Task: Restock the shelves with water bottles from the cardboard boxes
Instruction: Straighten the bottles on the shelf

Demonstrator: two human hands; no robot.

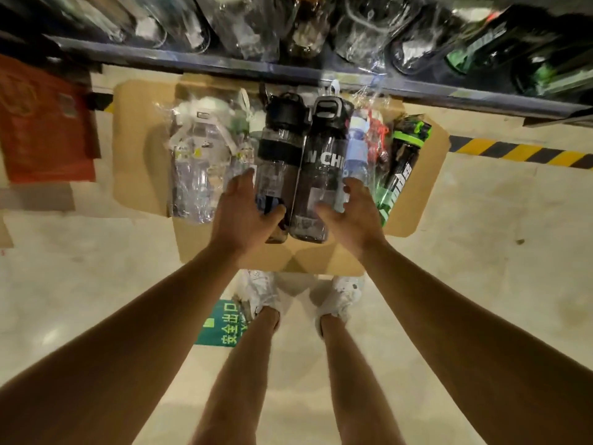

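Two dark bottles, side by side, bases toward the person: left hand (244, 207) curls round one bottle (276, 162), right hand (349, 210) round the other (321, 168). Both are above the box (141, 146), below the shelf (224, 67), likely for shelving as a pair.

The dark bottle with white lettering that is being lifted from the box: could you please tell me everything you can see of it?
The dark bottle with white lettering is smoky, see-through plastic with a black flip-top lid and carry loop. White capitals run across its middle, only partly readable. It points lid-first toward the shelf, above the open cardboard box. The right hand grips its lower body, thumb across the front. Its side presses against the banded bottle held by the left hand.
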